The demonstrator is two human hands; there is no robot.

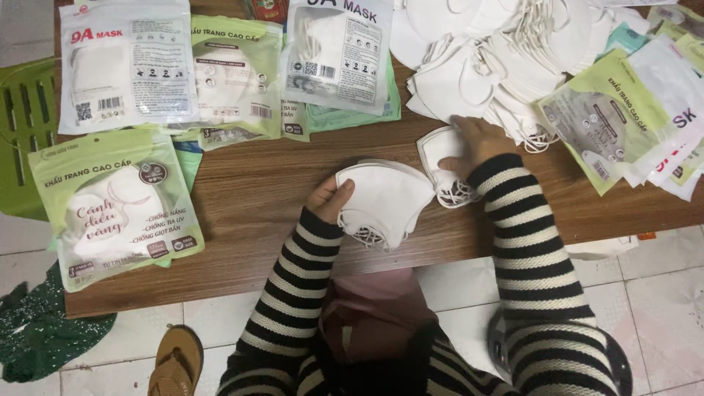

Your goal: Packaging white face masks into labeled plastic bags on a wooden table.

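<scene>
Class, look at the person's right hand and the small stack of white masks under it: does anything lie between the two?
Nothing visible does. The right hand rests directly on the small stack of white masks. The left hand holds a separate stack of masks beside it on the wooden table.

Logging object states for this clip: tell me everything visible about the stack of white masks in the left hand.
The stack of white masks is a few folded, fan-shaped masks of soft fabric, layered closely. White ear loops dangle in a bunch at its lower edge. It lies low over the wooden table, near the front edge. The left hand pinches its left side; the right hand rests on another mask nearby.
</scene>
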